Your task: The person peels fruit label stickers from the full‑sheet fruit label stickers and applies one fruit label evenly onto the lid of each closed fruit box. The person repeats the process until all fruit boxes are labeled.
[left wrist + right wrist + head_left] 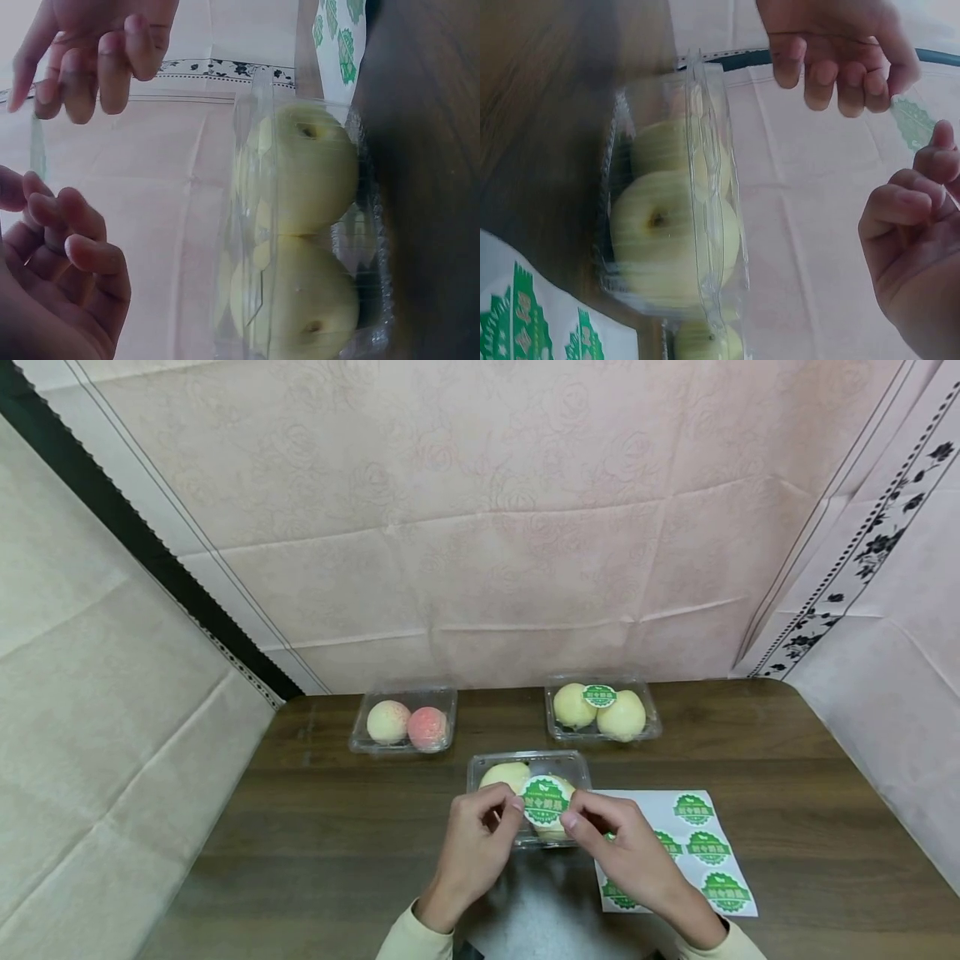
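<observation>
A round green-and-white sticker (545, 801) is held up between my two hands. My left hand (480, 839) pinches its left edge, and my right hand (626, 843) pinches the right edge. Below and just behind it sits a lidded clear plastic box (567, 766) holding two pale yellow-green fruits (664, 232), which look like apples or pears. The sticker hides part of the box in the head view. From the side, in the left wrist view, the sticker (38, 150) stands apart from the box's lid (251, 195).
A white sheet of green stickers (723, 852) lies right of the box, partly under my right hand. At the back left is a clear box (360, 745) with a cream and a pink fruit. Another box (650, 727) at back right has a sticker on its lid.
</observation>
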Motion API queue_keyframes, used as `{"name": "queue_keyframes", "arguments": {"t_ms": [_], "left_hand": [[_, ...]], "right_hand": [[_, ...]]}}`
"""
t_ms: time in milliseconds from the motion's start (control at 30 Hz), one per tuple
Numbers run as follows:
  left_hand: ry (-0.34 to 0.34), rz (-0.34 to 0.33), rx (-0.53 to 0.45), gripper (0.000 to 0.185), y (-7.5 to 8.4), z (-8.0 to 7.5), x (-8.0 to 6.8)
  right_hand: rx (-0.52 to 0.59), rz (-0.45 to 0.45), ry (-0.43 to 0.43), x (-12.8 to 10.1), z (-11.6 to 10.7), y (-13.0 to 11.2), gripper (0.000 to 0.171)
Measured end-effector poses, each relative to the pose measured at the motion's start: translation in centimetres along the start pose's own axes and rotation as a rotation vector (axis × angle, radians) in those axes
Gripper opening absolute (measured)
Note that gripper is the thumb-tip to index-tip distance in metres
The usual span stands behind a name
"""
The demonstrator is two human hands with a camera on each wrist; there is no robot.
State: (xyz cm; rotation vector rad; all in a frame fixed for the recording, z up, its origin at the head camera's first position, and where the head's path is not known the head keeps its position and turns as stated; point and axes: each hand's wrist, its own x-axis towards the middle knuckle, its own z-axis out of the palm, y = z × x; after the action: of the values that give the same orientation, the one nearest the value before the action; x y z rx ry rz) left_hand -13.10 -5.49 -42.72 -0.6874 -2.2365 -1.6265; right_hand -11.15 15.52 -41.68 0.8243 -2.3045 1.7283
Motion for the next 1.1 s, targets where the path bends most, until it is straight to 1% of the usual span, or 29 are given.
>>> {"name": "queue_keyframes", "arguments": {"t_ms": [133, 200, 300, 367, 400, 467, 533, 633, 767, 833, 933, 1033, 1100], "left_hand": [[0.041, 0.058, 0.018, 0.036, 0.08, -0.18, 0.00], [0.052, 0.108, 0.039, 0.035, 0.16, -0.19, 0.02], [0.064, 0.175, 0.093, 0.035, 0.29, -0.11, 0.06], [0.070, 0.202, 0.131, 0.035, 0.34, -0.03, 0.05], [0.072, 0.208, 0.140, 0.035, 0.36, -0.01, 0.05], [0.080, 0.210, 0.143, 0.034, 0.32, 0.01, 0.06], [0.088, 0.202, 0.129, 0.033, 0.21, -0.04, 0.08], [0.089, 0.169, 0.108, 0.033, 0.09, -0.19, 0.11], [0.057, 0.092, 0.114, 0.034, 0.08, -0.27, 0.08], [0.043, 0.059, 0.123, 0.033, 0.06, -0.23, 0.09], [0.030, 0.018, 0.139, 0.033, -0.03, -0.20, 0.13], [0.021, -0.008, 0.197, 0.034, -0.17, -0.20, 0.15], [0.017, -0.014, 0.279, 0.035, -0.29, -0.22, 0.12]], "right_hand": [[-0.092, -0.017, 0.048, 0.10, 0.13, 0.01, 0.033], [-0.137, -0.009, 0.071, 0.12, 0.18, 0.08, 0.033], [-0.196, 0.022, 0.106, 0.13, 0.25, 0.23, 0.035], [-0.220, 0.053, 0.128, 0.14, 0.26, 0.37, 0.037], [-0.234, 0.070, 0.142, 0.15, 0.23, 0.42, 0.039], [-0.230, 0.123, 0.162, 0.16, 0.17, 0.52, 0.041], [-0.219, 0.175, 0.182, 0.17, 0.10, 0.56, 0.041], [-0.194, 0.229, 0.191, 0.24, 0.13, 0.52, 0.033], [-0.206, 0.222, 0.173, 0.43, 0.44, 0.48, 0.020], [-0.206, 0.219, 0.174, 0.51, 0.60, 0.46, 0.017], [-0.204, 0.225, 0.198, 0.58, 0.78, 0.40, 0.015], [-0.209, 0.216, 0.226, 0.62, 0.91, 0.35, 0.015], [-0.218, 0.203, 0.236, 0.65, 0.99, 0.36, 0.016]]}}
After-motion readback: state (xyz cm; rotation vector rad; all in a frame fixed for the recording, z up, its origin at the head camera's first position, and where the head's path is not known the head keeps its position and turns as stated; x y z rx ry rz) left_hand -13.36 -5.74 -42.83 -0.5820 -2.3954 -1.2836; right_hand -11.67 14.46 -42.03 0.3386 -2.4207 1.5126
